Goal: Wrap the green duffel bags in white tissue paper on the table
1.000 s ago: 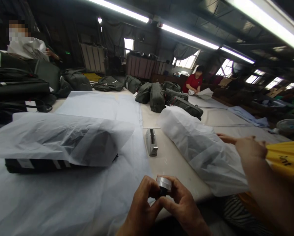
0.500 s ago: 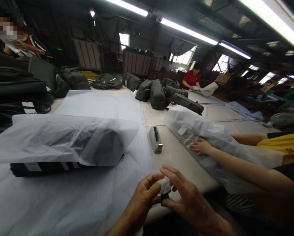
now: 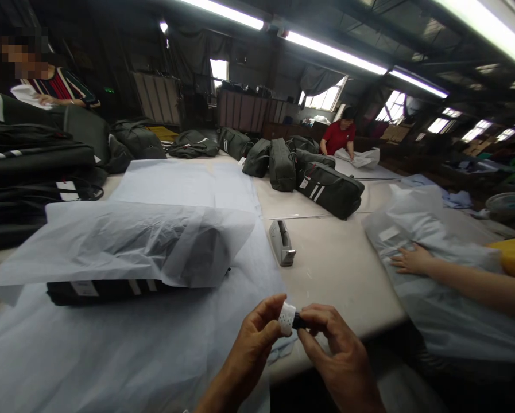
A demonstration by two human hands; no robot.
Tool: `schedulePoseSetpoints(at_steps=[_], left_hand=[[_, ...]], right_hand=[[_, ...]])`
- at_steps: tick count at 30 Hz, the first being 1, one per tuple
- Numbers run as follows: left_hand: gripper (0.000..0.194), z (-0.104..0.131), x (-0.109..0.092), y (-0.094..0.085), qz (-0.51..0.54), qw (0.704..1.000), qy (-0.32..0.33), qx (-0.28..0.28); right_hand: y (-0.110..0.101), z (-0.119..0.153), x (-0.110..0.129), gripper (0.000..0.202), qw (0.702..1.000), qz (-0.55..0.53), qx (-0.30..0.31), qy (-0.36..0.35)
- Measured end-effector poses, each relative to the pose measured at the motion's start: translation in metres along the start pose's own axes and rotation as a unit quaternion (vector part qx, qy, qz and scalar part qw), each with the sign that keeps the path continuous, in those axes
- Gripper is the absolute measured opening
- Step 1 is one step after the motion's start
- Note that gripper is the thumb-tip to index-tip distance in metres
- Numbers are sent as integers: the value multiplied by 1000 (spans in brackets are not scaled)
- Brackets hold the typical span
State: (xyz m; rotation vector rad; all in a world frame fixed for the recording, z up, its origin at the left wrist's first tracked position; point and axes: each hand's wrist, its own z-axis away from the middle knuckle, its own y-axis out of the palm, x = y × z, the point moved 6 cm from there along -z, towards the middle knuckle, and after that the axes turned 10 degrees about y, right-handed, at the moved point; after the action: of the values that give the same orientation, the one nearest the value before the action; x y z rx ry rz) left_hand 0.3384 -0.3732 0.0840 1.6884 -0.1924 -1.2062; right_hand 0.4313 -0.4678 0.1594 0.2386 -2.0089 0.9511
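My left hand (image 3: 254,335) is closed on a small white cylinder with dark dots or holes (image 3: 286,318). The fingertips of my right hand (image 3: 337,341) pinch the black end piece (image 3: 298,321) joined to it. Both hands are above the near edge of the table. To their left lies a dark bag with white stripes (image 3: 119,289), partly covered by a thin translucent white sheet (image 3: 123,235). A grey tape dispenser (image 3: 282,244) stands just beyond my hands.
Several dark bags (image 3: 283,166) sit at the back of the table, and more are stacked at left (image 3: 33,160). At right, a co-worker's hand (image 3: 412,259) rests on a bag in translucent wrapping (image 3: 433,310). Two other people work farther back.
The small cylinder has turned so its black end points right, where my right hand pinches it. The co-worker's wrapped bag has shifted right, uncovering a striped bag behind.
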Motion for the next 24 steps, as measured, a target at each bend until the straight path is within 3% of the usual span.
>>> schedulePoseSetpoints(at_steps=[9,15,18,24], left_hand=[[43,17,-1,-11,33,998,-51,35],[34,21,-13,-16,-20,997,-46,60],[41,25,-16,-19,-43,995,-52,70],[44,27,-29,-14,-86,990,-32,104]], right_hand=[[1,6,29,25,989,83,16,-122],[10,5,36,31,977,79,119,-157],[14,6,43,29,972,72,148,-168],[16,11,46,28,974,82,101,-186]])
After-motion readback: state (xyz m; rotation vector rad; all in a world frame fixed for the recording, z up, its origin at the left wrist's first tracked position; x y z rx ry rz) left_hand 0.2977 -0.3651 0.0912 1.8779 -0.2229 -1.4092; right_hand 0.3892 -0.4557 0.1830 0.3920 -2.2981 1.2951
